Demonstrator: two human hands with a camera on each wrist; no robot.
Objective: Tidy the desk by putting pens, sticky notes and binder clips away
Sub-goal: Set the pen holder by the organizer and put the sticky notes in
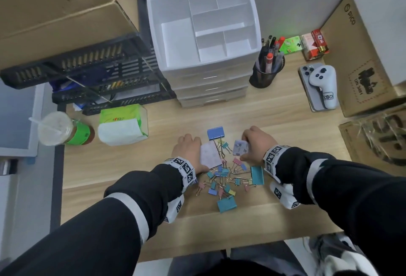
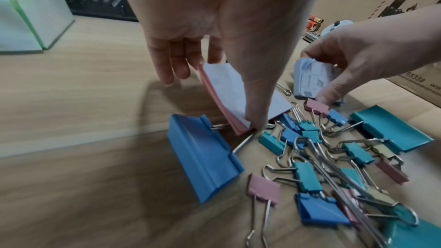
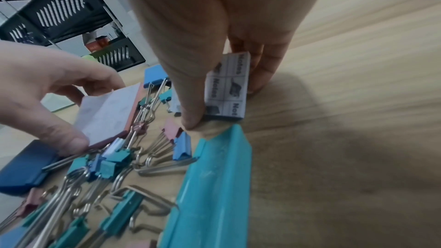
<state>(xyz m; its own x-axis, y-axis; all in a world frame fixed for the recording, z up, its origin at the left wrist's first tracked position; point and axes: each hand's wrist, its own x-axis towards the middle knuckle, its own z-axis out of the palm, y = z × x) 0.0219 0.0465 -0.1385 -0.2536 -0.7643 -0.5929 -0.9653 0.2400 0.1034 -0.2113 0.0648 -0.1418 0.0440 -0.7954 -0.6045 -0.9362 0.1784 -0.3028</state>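
Observation:
My left hand (image 1: 189, 151) pinches a pink sticky-note pad (image 1: 210, 155) (image 2: 224, 93) between thumb and fingers, tilted up off the wooden desk (image 1: 285, 119). My right hand (image 1: 254, 144) pinches a smaller blue-printed sticky-note pad (image 1: 240, 147) (image 3: 227, 90), also lifted on edge. Between and below both hands lies a heap of several coloured binder clips (image 1: 226, 179) (image 2: 310, 157), among them a big blue clip (image 1: 215, 133) (image 2: 203, 157) and a big teal clip (image 1: 257, 175) (image 3: 214, 191). Pens stand in a black mesh cup (image 1: 264, 73).
A white drawer organiser (image 1: 204, 34) with open top compartments stands at the back centre. Black file trays (image 1: 92, 73), a tissue pack (image 1: 122, 125) and a drink cup (image 1: 59, 128) are at left. A phone with a white controller (image 1: 323, 86) and cardboard boxes (image 1: 362, 60) sit at right.

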